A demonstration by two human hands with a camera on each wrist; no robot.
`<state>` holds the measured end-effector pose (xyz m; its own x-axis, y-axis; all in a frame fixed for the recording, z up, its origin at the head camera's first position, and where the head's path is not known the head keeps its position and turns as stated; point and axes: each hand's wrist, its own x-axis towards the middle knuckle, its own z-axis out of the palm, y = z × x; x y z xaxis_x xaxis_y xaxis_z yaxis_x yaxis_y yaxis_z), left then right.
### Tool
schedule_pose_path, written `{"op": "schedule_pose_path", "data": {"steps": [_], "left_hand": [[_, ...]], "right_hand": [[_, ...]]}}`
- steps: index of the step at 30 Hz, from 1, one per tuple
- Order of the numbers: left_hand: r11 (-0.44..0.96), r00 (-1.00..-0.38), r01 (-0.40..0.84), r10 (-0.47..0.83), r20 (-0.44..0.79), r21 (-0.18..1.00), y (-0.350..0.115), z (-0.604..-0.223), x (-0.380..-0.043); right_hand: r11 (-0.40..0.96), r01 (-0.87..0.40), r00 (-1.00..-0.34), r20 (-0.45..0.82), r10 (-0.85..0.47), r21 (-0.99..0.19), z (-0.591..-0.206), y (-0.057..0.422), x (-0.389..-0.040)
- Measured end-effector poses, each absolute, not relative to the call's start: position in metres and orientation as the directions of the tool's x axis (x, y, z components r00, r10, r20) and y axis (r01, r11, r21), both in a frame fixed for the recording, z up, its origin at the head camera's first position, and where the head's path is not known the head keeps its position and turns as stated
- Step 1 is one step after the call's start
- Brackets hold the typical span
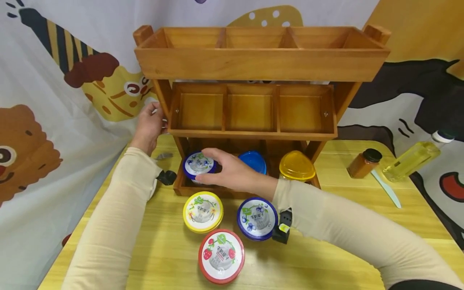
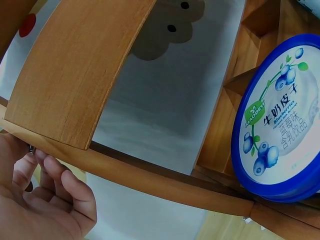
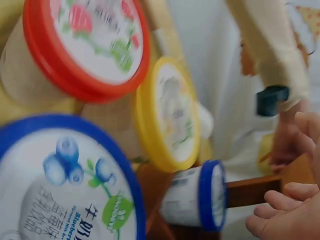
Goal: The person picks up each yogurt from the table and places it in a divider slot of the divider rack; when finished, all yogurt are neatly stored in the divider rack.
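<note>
At the left post of a wooden three-tier rack, my left hand has its fingers curled. In the left wrist view, thumb and fingers pinch a small dark metal screw on the post. My right hand reaches over the bottom tier, fingers and thumb spread beside a blue-lidded blueberry cup in the left part. The right wrist view shows a gap between the hand and that cup. The middle tray tilts forward, its three compartments bare.
In the bottom tier are a blue-lidded container and a yellow-lidded container. In front stand a yellow-lidded cup, another blueberry cup and a red-lidded cup. At right are a jar, pale knife and oil bottle.
</note>
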<state>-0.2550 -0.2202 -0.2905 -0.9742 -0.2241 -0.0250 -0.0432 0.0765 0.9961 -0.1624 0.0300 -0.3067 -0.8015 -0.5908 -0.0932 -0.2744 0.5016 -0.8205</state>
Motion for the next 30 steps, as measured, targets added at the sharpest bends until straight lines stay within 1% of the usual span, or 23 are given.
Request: {"op": "schedule_pose_path", "data": {"steps": [6, 13, 18, 21, 30], "left_hand": [[0.08, -0.976, -0.046, -0.215, -0.028, 0.996, -0.223, -0.289, -0.254], [0.118, -0.976, -0.052, -0.218, -0.025, 0.992, -0.222, -0.288, -0.254], [0.123, -0.974, -0.055, -0.223, -0.027, 0.991, -0.221, -0.288, -0.254], [0.118, -0.975, -0.052, -0.219, -0.025, 0.992, -0.221, -0.289, -0.254], [0.112, -0.974, -0.056, -0.226, -0.03, 0.992, -0.22, -0.29, -0.254]], "right_hand": [[0.369, -0.256, -0.765, -0.046, -0.642, -0.894, -0.28, 0.052, -0.141], [0.312, -0.259, -0.757, -0.008, -0.653, -0.914, -0.263, 0.085, -0.122], [0.247, -0.253, -0.762, 0.035, -0.646, -0.935, -0.26, 0.107, -0.113], [0.229, -0.232, -0.775, 0.038, -0.631, -0.945, -0.261, 0.121, -0.107], [0.149, -0.217, -0.794, 0.086, -0.602, -0.965, -0.274, 0.159, -0.09]]}}
